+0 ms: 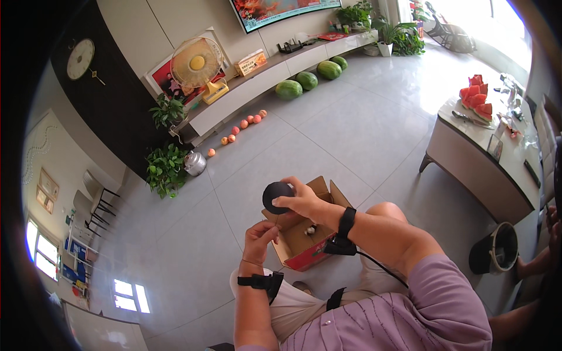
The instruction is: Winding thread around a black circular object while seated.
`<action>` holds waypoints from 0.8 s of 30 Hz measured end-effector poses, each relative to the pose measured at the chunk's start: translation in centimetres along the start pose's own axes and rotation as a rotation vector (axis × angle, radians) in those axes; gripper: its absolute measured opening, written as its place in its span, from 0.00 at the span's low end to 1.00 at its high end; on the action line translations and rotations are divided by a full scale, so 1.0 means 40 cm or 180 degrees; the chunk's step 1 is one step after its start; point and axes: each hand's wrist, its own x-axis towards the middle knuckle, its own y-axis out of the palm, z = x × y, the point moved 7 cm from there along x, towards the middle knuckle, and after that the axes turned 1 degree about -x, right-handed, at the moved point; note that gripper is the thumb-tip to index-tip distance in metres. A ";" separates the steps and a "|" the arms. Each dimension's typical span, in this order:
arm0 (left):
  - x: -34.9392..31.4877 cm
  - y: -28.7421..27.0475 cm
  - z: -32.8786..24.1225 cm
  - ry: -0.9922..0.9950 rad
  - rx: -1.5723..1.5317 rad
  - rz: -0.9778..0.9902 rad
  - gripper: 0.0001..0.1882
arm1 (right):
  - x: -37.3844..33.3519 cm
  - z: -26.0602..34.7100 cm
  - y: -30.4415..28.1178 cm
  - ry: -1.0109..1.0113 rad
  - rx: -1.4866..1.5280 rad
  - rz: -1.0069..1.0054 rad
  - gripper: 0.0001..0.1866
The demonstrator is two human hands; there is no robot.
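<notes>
My right hand grips a round black object above an open cardboard box, thumb across its lower edge. What kind of thing it is, I cannot make out. Just below and to the left, my left hand is closed in a pinch, and a thin strand seems to run from its fingertips up toward the black object. The cardboard box, red on its outer side, stands on the floor in front of my knees with its flaps raised. Inside lies a small white and dark item, too small to name.
To the right stands a table with cut watermelon and a knife. A black bucket is beside another person's leg. Whole watermelons, several peaches and a kettle line the floor by the low cabinet.
</notes>
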 end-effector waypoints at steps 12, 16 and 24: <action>0.002 -0.057 -0.047 0.0618 -0.0493 -0.0356 0.02 | -0.015 -0.030 0.071 -0.1364 -0.3012 0.0860 0.38; 0.003 -0.072 -0.030 0.0511 -0.0215 -0.0562 0.02 | -0.038 -0.052 0.087 0.0004 -0.1801 0.1603 0.35; 0.018 -0.094 -0.005 0.0334 -0.0279 -0.0583 0.05 | -0.073 -0.041 0.103 0.0668 -0.0587 0.1728 0.32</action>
